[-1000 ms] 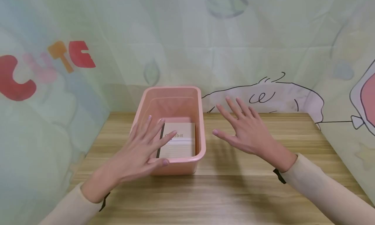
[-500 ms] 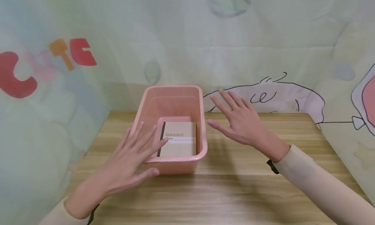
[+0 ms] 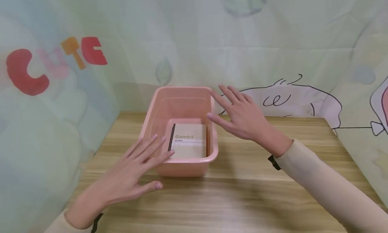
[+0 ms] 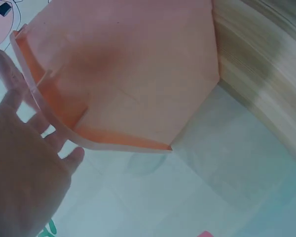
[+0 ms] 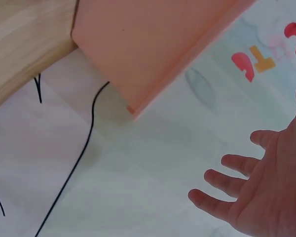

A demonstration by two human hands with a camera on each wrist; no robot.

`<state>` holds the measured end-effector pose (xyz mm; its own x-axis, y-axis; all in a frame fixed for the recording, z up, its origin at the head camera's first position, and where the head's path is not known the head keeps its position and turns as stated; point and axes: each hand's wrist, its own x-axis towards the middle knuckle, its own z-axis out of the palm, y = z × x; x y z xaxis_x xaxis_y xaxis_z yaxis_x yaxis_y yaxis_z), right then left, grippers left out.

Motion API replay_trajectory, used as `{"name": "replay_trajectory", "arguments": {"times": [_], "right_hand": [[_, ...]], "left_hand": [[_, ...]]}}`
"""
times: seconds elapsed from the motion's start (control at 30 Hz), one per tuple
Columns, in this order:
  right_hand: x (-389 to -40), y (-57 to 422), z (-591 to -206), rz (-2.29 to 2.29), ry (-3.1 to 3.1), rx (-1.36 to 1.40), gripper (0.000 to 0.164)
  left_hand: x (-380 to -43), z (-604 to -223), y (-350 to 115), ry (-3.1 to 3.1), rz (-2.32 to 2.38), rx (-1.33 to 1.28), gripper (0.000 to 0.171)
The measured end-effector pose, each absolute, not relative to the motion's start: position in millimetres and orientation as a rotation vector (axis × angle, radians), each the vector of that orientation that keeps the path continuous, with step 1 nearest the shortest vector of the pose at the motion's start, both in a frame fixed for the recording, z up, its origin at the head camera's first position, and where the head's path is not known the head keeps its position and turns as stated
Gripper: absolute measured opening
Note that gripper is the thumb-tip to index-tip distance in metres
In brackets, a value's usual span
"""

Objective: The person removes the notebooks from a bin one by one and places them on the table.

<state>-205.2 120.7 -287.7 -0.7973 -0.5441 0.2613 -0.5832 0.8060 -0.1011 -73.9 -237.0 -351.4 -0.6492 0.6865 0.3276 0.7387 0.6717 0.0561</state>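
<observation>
A pink plastic bin [image 3: 185, 169] stands on the wooden table, its inside facing up. In it lies a cream notebook [image 3: 191, 140] with a dark spine and "Gambit" printed on the cover. My left hand [image 3: 127, 172] is spread at the bin's front left corner, fingertips overlapping the rim in the head view. My right hand [image 3: 244, 118], fingers also spread, is at the bin's right side near the far corner. In the right wrist view, a gap shows between the right hand [image 5: 266, 182] and the bin [image 5: 158, 39]. Both hands hold nothing.
The wood-grain table [image 3: 272, 192] extends around the bin on both sides and in front. A printed cloth backdrop [image 3: 194, 58] hangs behind and at the sides, close to the bin's far end.
My right hand has moved left and farther away, toward the bin's right rim. My left hand has drawn back from over the bin to its front left corner. The notebook stays put.
</observation>
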Motion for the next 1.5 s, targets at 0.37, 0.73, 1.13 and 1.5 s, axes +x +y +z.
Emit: {"name": "replay_trajectory", "arguments": {"times": [0.37, 0.73, 1.13, 1.5], "right_hand": [[-225.1, 106.8, -249.9, 0.336, -2.797, 0.86, 0.078], [-235.0, 82.2, -224.4, 0.365, -2.793, 0.951, 0.077], [-234.7, 37.5, -189.7, 0.416, -2.818, 0.943, 0.075], [-248.6, 10.8, -193.5, 0.425, -2.934, 0.922, 0.078]], "left_hand": [[-62.0, -356.6, -252.5, -2.583, -0.284, -1.175, 0.078], [-58.6, -355.4, -257.1, -2.521, -0.321, -1.192, 0.083], [-62.5, -359.6, -262.3, -2.486, -0.341, -1.113, 0.082], [-57.8, -364.7, -268.2, -2.528, -0.286, -0.971, 0.088]]}}
